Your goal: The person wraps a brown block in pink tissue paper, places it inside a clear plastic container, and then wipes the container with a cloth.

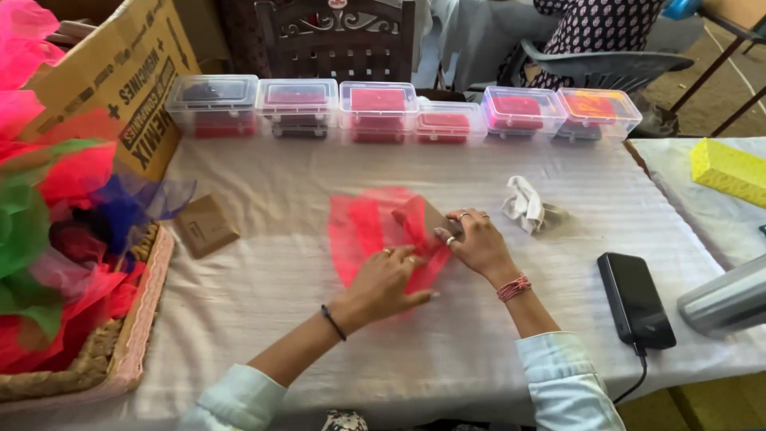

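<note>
Clear lidded boxes [378, 110] (red contents).

Six clear lidded boxes [375, 109] line the worktop's [263, 319] far edge, with a wicker basket [132, 335] of coloured netting left and a black phone [636, 299] right.

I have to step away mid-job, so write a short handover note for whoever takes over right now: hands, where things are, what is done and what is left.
Left hand: flat on the red net fabric, pressing it to the white tablecloth.
Right hand: fingers on the fabric's folded edge, over a small brown box partly wrapped in it.
Nearby: a second brown box lies bare to the left; a basket of coloured net sits at the left edge; clear plastic boxes line the far edge.
Done: fabric spread, one side folded over the box.
Left: the box is only part covered, and the second box is unwrapped.
</note>
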